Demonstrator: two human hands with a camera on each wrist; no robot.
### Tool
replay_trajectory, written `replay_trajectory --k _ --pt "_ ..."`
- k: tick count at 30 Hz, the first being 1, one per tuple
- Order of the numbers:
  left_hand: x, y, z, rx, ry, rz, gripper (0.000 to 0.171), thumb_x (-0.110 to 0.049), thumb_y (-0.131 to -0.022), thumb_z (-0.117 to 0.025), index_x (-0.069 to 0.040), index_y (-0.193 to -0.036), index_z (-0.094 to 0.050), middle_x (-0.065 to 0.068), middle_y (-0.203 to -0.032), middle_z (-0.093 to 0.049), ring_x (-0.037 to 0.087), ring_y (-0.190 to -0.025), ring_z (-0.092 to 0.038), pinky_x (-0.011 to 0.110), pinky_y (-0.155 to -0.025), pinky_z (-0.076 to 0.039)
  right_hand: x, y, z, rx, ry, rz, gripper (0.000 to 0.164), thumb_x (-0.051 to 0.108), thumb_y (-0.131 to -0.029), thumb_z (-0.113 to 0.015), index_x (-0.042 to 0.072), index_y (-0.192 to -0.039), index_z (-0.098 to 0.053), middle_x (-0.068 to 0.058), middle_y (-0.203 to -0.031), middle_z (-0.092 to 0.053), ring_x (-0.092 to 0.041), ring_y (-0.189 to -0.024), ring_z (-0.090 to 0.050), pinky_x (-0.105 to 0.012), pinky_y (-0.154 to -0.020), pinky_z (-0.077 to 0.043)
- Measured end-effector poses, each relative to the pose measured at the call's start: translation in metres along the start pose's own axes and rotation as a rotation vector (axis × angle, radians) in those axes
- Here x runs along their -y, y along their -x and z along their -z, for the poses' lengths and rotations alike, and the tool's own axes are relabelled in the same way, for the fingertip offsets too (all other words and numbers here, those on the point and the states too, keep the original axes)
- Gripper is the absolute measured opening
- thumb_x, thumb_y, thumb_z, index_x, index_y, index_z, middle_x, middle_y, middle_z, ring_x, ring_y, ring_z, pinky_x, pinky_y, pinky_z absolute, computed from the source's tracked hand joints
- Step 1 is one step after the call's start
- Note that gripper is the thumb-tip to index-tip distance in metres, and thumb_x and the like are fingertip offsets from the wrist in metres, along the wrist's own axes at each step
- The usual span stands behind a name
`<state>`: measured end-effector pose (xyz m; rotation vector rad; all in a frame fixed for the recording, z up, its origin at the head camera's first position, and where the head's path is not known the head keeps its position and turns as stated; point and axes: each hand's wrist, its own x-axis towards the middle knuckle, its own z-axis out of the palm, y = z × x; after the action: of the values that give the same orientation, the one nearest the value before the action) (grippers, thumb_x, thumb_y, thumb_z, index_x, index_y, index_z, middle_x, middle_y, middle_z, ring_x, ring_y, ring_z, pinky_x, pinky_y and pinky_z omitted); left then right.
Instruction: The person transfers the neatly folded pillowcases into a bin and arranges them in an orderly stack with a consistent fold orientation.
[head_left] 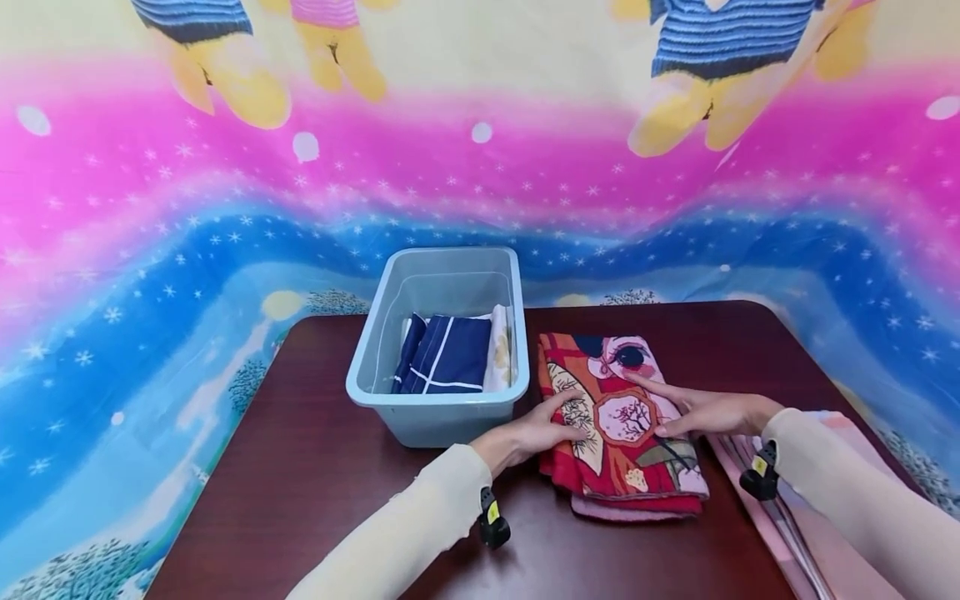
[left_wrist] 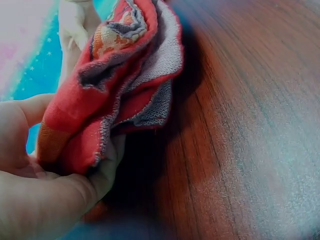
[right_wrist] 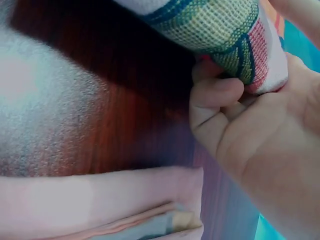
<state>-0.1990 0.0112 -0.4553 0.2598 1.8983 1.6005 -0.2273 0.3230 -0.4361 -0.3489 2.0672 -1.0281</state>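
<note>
A folded red patterned cloth, printed with a large eye and a tree in an octagon, is between my two hands. At its left edge my left hand grips it. The left wrist view shows the fingers tucked beneath the layered red cloth, its grey woven underside showing. My right hand holds the opposite edge, thumb and a finger over the top. Curled fingertips sit under the rounded fold in the right wrist view.
Left of the cloth stands a grey-blue plastic bin holding folded navy checked cloth and a white patterned piece. A pink folded cloth lies at the right of the dark wooden table. A printed curtain hangs behind.
</note>
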Motion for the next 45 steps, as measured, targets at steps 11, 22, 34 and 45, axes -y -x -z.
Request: replay_trajectory --k 11,22,34,45 --pt "-0.009 -0.001 0.005 0.049 -0.214 -0.036 0.051 -0.014 -0.09 -0.074 -0.02 -0.139 -0.063 0.008 -0.141 -0.056 0.013 -0.12 -0.054 0.032 -0.109 -0.045 -0.001 -0.002 0.002 -0.02 0.019 0.03 0.089 0.028 -0.097 -0.067 0.019 -0.164 -0.01 -0.025 -0.156 -0.034 -0.034 -0.134 -0.048 -0.057 -0.109 -0.045" --pt "-0.001 -0.001 -0.003 -0.04 -0.35 -0.078 0.05 -0.016 -0.085 -0.08 -0.012 -0.134 -0.067 0.007 -0.138 -0.064 0.013 -0.127 -0.053 0.029 -0.11 -0.045 -0.01 -0.011 -0.007 -0.045 0.037 0.034 0.085 0.031 -0.096 -0.069 0.018 -0.163 -0.019 -0.019 -0.151 -0.046 -0.028 -0.128 -0.054 -0.056 -0.107 -0.046" --pt "0.005 -0.005 -0.013 -0.103 -0.417 -0.062 0.056 -0.016 -0.083 -0.083 -0.016 -0.136 -0.066 0.007 -0.14 -0.062 0.014 -0.13 -0.053 0.03 -0.112 -0.043 -0.011 -0.01 -0.008 -0.033 0.033 0.06 0.088 0.028 -0.096 -0.07 0.017 -0.164 -0.015 -0.023 -0.149 -0.046 -0.029 -0.125 -0.056 -0.054 -0.104 -0.049" --pt "0.005 -0.001 -0.017 -0.103 -0.449 -0.055 0.059 -0.018 -0.084 -0.082 -0.02 -0.14 -0.063 0.006 -0.146 -0.059 0.015 -0.135 -0.051 0.034 -0.115 -0.042 -0.014 -0.009 -0.008 -0.029 0.017 0.075 0.087 0.026 -0.095 -0.069 0.015 -0.163 -0.016 -0.02 -0.145 -0.05 -0.027 -0.123 -0.056 -0.043 -0.1 -0.051"
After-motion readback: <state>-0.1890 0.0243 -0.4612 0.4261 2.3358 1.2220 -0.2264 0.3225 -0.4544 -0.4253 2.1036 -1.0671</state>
